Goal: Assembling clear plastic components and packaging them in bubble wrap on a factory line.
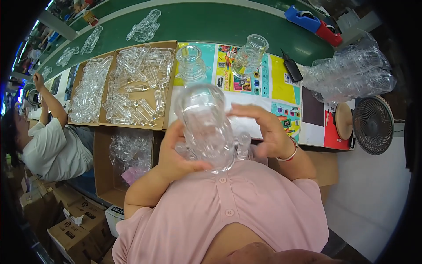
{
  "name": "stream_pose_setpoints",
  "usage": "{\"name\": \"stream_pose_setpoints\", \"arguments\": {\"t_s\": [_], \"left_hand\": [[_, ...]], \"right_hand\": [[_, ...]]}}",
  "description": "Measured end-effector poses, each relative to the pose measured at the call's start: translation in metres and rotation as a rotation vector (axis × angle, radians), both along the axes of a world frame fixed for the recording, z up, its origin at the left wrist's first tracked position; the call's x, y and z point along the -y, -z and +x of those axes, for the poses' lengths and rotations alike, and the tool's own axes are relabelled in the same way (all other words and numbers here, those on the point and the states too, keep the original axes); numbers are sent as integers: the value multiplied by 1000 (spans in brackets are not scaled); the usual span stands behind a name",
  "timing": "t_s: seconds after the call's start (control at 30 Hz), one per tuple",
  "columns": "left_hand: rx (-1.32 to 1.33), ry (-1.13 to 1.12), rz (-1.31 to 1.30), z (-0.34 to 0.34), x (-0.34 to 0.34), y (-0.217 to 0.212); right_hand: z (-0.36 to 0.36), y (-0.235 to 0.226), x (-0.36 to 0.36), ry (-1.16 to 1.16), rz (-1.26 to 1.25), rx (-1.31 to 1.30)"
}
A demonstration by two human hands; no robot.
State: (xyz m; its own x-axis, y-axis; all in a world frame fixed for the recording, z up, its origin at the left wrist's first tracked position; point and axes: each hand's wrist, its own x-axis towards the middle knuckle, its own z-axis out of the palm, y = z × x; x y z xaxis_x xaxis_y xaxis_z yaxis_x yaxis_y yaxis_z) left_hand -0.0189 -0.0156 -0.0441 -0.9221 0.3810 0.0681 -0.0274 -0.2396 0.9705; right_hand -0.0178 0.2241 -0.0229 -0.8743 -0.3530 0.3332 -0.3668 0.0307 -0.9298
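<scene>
Two hands: left hand (172,152) grips clear figure-shaped vessel (206,127) by side, at near edge of table (310,134); right hand (271,132) open just beside, contact unclear. Probably light, stiff, slick, crackable; best cupped round body. Two similar vessels (191,68) near far edge.

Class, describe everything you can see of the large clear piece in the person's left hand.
The clear piece looks like glossy, see-through plastic: a bulging, figure-like body, rounded end uppermost in view, apparently with small side lobes. It tilts leftward, held before the pink shirt. The left hand grips its lower left; the right hand is beside it, contact unclear.
</scene>
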Motion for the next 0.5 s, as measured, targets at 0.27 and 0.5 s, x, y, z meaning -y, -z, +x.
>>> {"name": "stream_pose_setpoints", "arguments": {"t_s": [0.27,0.5], "left_hand": [[-967,335,-118,22,-13,-15],[-619,199,-186,8,-20,-7]], "right_hand": [[43,-3,5,-435,62,-258],[19,4,14,-98,-241,672]]}}
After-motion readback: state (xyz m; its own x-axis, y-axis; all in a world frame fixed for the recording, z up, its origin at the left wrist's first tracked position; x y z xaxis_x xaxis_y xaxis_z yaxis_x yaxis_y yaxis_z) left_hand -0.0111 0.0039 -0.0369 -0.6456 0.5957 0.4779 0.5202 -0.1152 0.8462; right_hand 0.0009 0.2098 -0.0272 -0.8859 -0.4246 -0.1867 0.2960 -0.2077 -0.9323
